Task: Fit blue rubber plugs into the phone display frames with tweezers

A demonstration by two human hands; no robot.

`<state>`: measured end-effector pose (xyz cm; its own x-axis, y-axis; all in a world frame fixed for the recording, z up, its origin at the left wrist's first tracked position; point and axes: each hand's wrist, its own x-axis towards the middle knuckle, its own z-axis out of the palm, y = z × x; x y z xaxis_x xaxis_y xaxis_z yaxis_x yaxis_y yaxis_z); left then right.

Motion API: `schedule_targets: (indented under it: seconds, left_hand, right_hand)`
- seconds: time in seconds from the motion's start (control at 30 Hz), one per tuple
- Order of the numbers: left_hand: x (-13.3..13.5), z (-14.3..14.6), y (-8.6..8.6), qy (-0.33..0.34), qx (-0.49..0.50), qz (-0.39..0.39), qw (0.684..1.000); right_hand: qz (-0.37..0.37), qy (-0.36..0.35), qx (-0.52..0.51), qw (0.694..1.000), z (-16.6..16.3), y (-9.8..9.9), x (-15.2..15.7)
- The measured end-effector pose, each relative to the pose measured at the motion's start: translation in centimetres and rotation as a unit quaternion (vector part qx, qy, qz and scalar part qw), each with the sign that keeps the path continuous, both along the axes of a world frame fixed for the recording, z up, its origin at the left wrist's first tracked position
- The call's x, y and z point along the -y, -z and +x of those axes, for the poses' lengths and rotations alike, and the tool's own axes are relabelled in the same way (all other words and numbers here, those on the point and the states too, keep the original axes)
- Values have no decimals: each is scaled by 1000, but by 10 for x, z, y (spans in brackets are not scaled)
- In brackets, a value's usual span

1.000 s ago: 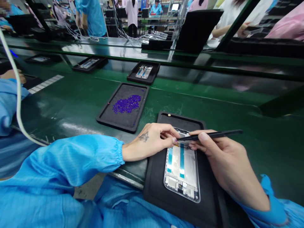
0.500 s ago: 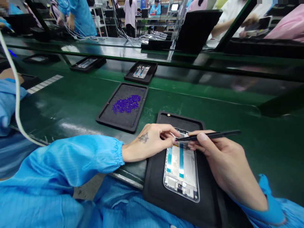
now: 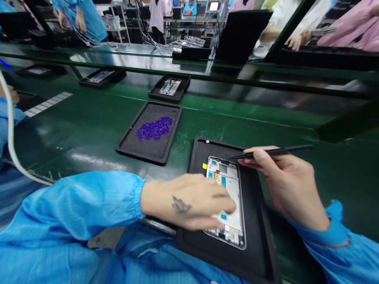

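My left hand [image 3: 195, 201] has come down from the top edge of the phone frame [image 3: 226, 177] and now lies flat across its lower half, fingers stretched out and close together, gripping nothing that I can see. A second ago its fingertips were pinched at the frame's upper end, right against the tool tip.

My right hand [image 3: 284, 185] has drawn back to the right. It keeps the black pointed tool [image 3: 275, 152] clamped between thumb and forefinger, and the tip now hangs over the rim of the black tray [image 3: 254, 244], clear of the frame.

The frame lies in that tray at the near edge of the green table [image 3: 89, 130], its top end uncovered, with a small yellow tab [image 3: 204, 166] just beside its upper left corner. I judge the fine work at the top edge is over, and the flat hand is pressing or steadying the frame.

The tray of purple bits [image 3: 154, 129] lies untouched farther out.
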<state>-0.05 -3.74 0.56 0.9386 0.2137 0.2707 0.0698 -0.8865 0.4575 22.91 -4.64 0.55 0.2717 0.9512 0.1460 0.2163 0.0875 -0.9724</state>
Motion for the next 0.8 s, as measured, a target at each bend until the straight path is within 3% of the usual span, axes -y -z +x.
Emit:
schedule_targets:
  seconds: [0.1, 0.27, 0.4, 0.5, 0.63, 0.8]
  left_hand:
    - [6, -2, 0, 88, -45, 44, 994]
    - [5, -5, 1, 74, -58, 88, 992]
    - [6, -5, 2, 73, -50, 192, 977]
    - [7, 0, 8, 64, 66, 276, 957]
    - [4, 7, 13, 54, 279, 335, 898]
    - [2, 10, 12, 40, 301, 335, 892]
  right_hand:
    - [-19, -52, 62, 997, 2, 1, -10]
    - [-38, -88, 95, 991, -1, 3, -17]
    - [-45, -101, 72, 991, 0, 5, -18]
    - [-43, -88, 66, 993, 1, 6, -16]
    - [-32, -79, 90, 992, 0, 5, -10]
    - [9, -100, 191, 976, 1, 2, -6]
